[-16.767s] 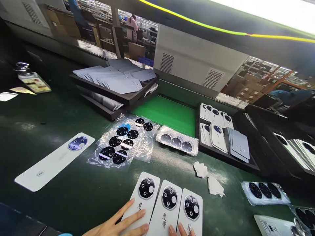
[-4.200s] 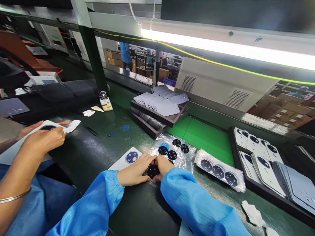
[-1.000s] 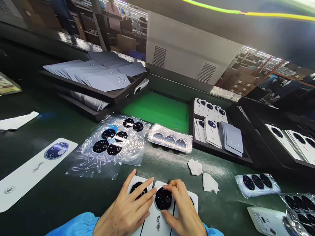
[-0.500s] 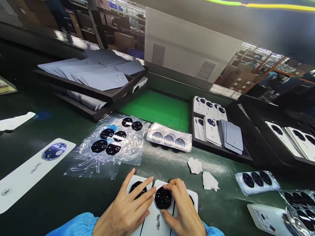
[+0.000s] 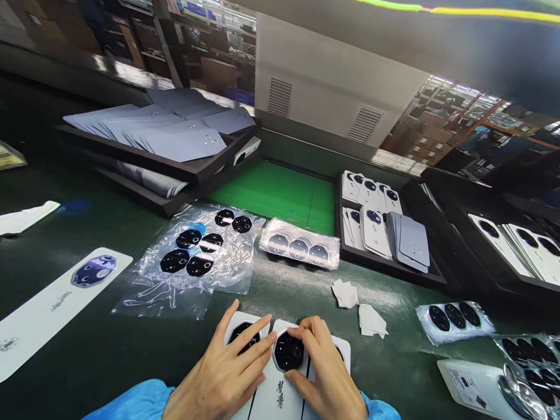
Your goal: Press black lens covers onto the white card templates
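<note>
Head view: three white phone back covers lie side by side at the near edge of the dark green worktop (image 5: 87, 350). The left hand (image 5: 223, 373) lies flat, fingers spread, across the left cover (image 5: 238, 321) and the edge of the middle cover (image 5: 273, 396), gripping nothing. The right hand (image 5: 321, 373) curls its fingers around the black octagonal camera lens piece (image 5: 289, 352) on the middle cover, thumb below and fingertips above, pressing it into the cut-out.

The left cover already carries its black piece, the right cover (image 5: 343, 350) is mostly hidden under the right hand, so its state cannot be told. The middle piece looks nearly seated. More work seems left: five loose pieces lie on the clear plastic sheet (image 5: 192, 268), and a white cover with a blue film (image 5: 56, 300) waits to the left.

Against the picture half a second earlier, hardly anything differs: both hands keep their places and the lens piece sits in the same spot; only the camera has shifted slightly.
</note>
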The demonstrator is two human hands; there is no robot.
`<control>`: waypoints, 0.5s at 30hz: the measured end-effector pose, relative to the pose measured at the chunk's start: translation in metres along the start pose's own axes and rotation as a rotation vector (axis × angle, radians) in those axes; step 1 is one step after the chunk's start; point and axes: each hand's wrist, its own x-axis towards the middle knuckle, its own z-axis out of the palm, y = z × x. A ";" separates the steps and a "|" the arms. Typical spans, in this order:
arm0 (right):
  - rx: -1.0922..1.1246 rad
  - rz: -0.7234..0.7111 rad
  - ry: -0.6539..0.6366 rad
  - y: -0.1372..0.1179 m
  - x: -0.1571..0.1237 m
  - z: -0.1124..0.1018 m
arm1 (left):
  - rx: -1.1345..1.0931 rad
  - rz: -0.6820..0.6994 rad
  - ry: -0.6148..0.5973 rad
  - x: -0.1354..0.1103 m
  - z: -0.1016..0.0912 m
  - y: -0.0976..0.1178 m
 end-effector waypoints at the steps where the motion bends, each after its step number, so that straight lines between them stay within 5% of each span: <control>1: -0.007 0.015 -0.017 -0.003 0.001 -0.002 | -0.003 -0.003 -0.005 0.000 0.000 0.000; 8: -0.135 0.040 -0.058 -0.012 0.006 -0.005 | -0.007 0.017 0.008 -0.006 0.007 -0.002; 15: -0.309 -0.088 0.030 -0.002 0.006 0.001 | 0.014 0.036 -0.001 -0.009 0.010 -0.002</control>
